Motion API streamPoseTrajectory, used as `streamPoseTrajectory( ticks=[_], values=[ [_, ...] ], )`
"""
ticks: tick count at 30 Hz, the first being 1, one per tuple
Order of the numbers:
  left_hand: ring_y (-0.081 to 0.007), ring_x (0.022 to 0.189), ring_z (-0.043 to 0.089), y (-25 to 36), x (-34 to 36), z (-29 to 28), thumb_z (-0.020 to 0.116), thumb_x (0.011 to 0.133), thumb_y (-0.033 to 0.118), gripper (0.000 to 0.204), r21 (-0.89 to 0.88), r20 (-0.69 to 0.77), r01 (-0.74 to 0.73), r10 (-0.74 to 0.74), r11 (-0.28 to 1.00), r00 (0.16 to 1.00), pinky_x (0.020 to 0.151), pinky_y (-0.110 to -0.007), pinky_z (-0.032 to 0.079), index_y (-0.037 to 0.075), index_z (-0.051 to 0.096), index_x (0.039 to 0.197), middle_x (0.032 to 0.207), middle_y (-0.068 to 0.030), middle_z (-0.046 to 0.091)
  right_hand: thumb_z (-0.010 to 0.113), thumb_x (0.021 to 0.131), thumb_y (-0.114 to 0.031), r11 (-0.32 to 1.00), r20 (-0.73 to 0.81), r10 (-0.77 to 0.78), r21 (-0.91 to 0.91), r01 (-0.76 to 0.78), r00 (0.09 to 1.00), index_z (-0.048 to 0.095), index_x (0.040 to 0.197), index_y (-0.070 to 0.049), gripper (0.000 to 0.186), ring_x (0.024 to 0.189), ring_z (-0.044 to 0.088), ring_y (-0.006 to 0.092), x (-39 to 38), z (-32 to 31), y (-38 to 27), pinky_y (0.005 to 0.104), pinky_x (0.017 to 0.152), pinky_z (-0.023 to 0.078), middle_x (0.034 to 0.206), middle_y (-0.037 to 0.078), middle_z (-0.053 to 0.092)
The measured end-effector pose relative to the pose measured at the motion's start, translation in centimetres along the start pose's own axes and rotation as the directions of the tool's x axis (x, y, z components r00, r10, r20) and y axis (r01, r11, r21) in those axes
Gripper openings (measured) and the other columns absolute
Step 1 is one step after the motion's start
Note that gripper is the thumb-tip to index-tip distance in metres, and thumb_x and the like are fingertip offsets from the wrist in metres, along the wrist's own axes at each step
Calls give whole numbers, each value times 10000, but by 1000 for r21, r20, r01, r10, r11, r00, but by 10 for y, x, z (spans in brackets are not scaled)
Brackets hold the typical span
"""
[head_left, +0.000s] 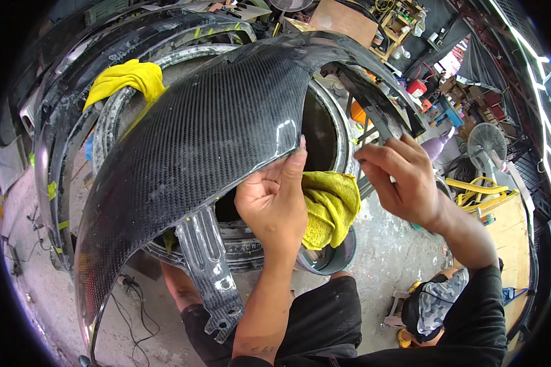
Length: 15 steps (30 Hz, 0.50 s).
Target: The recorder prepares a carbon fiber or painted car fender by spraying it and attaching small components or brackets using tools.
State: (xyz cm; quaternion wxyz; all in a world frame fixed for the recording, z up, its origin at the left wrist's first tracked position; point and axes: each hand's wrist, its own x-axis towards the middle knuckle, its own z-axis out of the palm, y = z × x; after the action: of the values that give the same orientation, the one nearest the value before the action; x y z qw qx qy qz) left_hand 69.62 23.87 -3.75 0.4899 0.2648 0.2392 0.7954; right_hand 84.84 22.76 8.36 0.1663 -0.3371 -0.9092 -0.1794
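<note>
A glossy black carbon-fibre car fender (208, 116) spans the middle of the view, its wheel-arch side toward me. My left hand (274, 199) grips its lower edge, thumb upright at the corner and the other fingers partly hidden beneath the panel. Apart from the fender, to its right, my right hand (404, 177) hangs in the air with fingers curled and pinched. Whatever lies between those fingertips, if anything, is too small to tell. A slotted carbon-fibre bracket (208, 269) extends down from the fender's underside. Just right of my left wrist drapes a yellow cloth (330, 205).
Pale-rimmed tyres (245, 244) stand under the fender. Another yellow cloth (125, 82) lies at the far left, near several dark car panels (61, 122). Right of me are a fan (487, 144), a wooden board (514, 235) and a crouching person (431, 306). Cables (134, 312) trail across the floor.
</note>
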Motion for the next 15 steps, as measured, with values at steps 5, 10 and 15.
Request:
streamPoseTrajectory(
  ticks=[5, 10, 15],
  values=[
    [-184, 946, 669, -9, -8, 3, 589, 893, -94, 171, -16, -59, -99, 98, 995, 993, 877, -286, 551, -108, 581, 1063, 1027, -145, 670, 729, 836, -246, 953, 40, 223, 200, -227, 974, 664, 813, -60, 199, 575, 572, 269, -24, 13, -4, 366, 556, 405, 639, 72, 573],
    [-180, 945, 654, 0, -4, -5, 633, 891, -42, 207, -67, -34, -141, 139, 988, 990, 895, -309, 538, -90, 591, 1088, 1032, -139, 669, 634, 891, -111, 851, 0, 316, 442, -284, 949, 650, 1012, -47, 139, 685, 607, 319, -5, 35, -23, 402, 606, 448, 805, 116, 612],
    [-198, 979, 639, -8, -2, -9, 615, 942, 78, 161, -142, -1, -77, 77, 987, 997, 897, -360, 511, -19, 616, 1069, 1027, -122, 667, 644, 852, -77, 883, -243, 231, 460, -98, 942, 614, 949, -75, 102, 688, 592, 290, 18, 60, -24, 381, 661, 400, 802, 77, 615]
  ],
)
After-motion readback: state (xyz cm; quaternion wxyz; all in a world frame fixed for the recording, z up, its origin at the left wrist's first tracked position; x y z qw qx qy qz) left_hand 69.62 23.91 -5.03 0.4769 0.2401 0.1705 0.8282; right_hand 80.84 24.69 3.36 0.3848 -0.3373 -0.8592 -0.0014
